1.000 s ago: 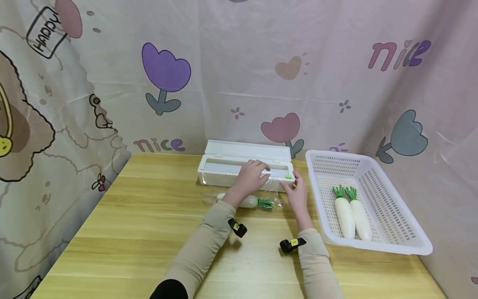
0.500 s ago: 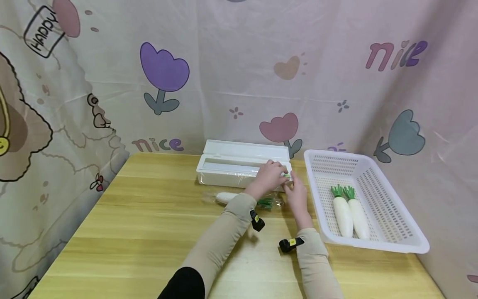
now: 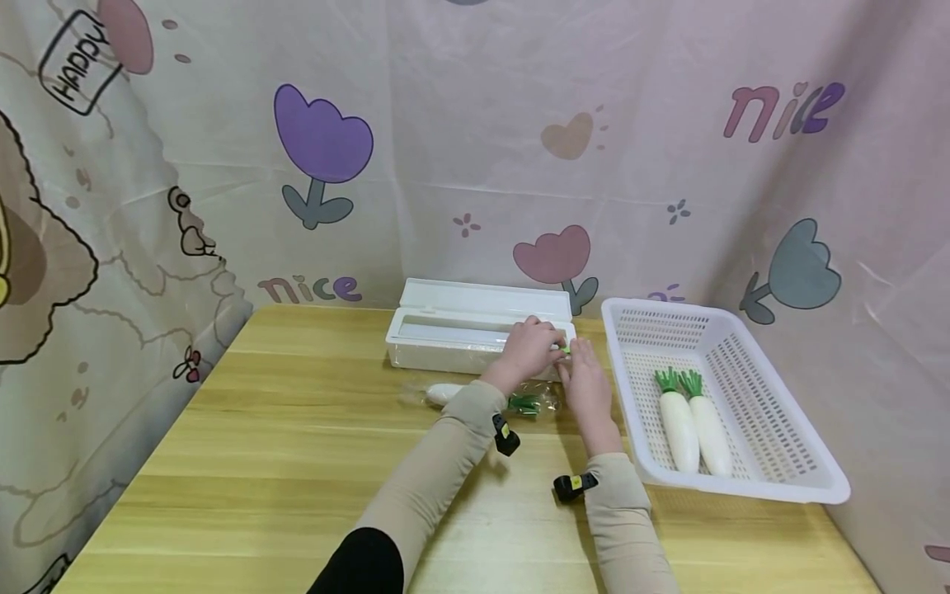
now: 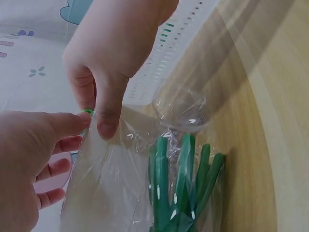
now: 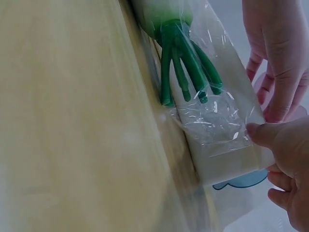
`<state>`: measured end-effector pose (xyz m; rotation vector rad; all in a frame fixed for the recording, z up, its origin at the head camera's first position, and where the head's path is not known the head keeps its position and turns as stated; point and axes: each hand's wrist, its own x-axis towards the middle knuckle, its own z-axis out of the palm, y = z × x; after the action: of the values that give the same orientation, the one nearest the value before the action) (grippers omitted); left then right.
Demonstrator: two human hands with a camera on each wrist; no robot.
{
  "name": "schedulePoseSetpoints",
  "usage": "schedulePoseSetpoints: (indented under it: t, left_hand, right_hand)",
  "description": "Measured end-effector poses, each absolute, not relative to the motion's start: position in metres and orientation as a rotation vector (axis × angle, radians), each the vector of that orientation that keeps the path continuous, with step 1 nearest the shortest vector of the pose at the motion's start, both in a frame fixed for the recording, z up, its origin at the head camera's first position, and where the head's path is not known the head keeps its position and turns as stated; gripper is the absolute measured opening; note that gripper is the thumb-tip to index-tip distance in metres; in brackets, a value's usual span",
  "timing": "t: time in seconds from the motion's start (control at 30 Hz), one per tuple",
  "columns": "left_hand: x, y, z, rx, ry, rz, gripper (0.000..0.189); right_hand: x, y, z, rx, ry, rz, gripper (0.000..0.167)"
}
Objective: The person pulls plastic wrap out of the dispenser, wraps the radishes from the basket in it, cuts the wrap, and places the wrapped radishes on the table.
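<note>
A white cling film dispenser box (image 3: pixel 438 355) lies at the back of the table with its lid (image 3: pixel 482 297) raised. At its right end, my left hand (image 3: pixel 530 351) pinches the small green slide cutter (image 4: pixel 87 112), thumb against it; the other fingertips are partly hidden in the head view. My right hand (image 3: pixel 589 388) grips the box's right end, thumb on the front face over clear film (image 5: pixel 241 113). In front of the box lies a film-wrapped white radish (image 3: pixel 443 393) with green stalks (image 4: pixel 183 179), partly covered by my left forearm.
To the right stands a white perforated basket (image 3: pixel 787 492) holding two white radishes (image 3: pixel 679 429) with green tops. A patterned cloth (image 3: pixel 445 165) hangs close behind the wooden table (image 3: pixel 282 462). Black wrist cameras (image 3: pixel 506 436) protrude from both sleeves.
My left hand has slid right along the box's top edge, from near its middle to the green cutter beside my right hand. The right hand stays at the box's end, shifting only slightly.
</note>
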<state>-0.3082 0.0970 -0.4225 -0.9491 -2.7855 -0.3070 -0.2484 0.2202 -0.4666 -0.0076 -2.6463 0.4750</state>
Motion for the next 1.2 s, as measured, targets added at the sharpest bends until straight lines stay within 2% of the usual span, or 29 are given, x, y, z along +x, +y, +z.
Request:
schedulePoseSetpoints:
  t: [0.7,1.2]
  left_hand:
    - [-0.313,0.09,-0.417,-0.965,-2.796,-0.21,0.022]
    - [-0.316,0.041,-0.417,-0.938,-2.772,-0.254,0.019]
  right_hand:
    - [-0.249,0.22,-0.464,-0.018,-2.66,0.537,0.057]
    - [-0.249,0.22,-0.466,-0.024,-2.673,0.563,0.06]
